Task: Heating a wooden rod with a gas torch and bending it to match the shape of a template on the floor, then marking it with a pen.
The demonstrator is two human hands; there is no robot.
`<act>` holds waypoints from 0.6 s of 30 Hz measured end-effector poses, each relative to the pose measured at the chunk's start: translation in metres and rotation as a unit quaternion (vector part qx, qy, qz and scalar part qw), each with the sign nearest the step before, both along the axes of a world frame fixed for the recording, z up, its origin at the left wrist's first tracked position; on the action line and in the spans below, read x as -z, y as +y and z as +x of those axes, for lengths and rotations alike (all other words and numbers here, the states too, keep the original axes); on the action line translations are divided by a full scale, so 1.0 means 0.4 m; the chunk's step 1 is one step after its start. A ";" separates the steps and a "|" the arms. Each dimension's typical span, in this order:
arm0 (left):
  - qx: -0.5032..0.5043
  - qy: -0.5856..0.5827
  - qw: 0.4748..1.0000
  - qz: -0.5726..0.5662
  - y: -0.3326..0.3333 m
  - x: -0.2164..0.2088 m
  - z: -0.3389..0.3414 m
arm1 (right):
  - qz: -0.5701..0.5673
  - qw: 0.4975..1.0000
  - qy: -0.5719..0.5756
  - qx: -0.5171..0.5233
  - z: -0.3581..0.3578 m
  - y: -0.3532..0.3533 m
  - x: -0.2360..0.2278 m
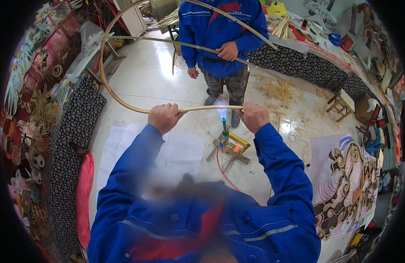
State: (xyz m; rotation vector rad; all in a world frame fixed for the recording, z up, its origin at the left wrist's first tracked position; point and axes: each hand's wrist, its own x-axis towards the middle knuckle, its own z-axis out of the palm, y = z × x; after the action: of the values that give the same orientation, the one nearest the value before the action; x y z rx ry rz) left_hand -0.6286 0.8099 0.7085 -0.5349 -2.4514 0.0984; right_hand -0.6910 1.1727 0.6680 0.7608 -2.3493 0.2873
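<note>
A long bamboo strip point(206, 108) stretches between my hands at chest height. My left hand point(164, 117) is closed round it, and my right hand point(255, 116) grips it near the right, where the strip passes out of sight in my fist. Between the hands the strip bows slightly upward. Beyond my left hand it sweeps round in a large curve, up and over the far side. Under the strip, nearer my right hand, a gas torch point(224, 127) points upward. Its blue flame point(223, 113) reaches the strip.
The torch's wooden stand point(231, 151) is on the floor with a red hose point(222, 168). Opposite, a person in blue point(215, 30) has a hand at another thin strip point(167, 41). White paper sheets point(180, 153), a wooden stool point(341, 105) and straw-coloured shavings point(277, 90) lie around.
</note>
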 end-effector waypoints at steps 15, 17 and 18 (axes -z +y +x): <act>0.078 0.008 0.996 -0.050 0.123 0.032 -0.100 | -0.022 0.998 0.042 0.038 0.015 0.145 -0.034; 0.082 0.007 0.995 -0.059 0.122 0.035 -0.105 | -0.013 0.997 0.070 -0.007 0.016 0.156 -0.037; 0.087 0.005 0.994 -0.069 0.122 0.034 -0.106 | -0.013 0.997 0.070 -0.005 0.016 0.157 -0.036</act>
State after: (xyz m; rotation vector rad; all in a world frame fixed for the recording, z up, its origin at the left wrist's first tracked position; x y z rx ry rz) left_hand -0.6709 0.8585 0.6950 -0.8038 -2.3885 0.1987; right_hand -0.6848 1.2354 0.6826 0.7555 -2.2073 0.2598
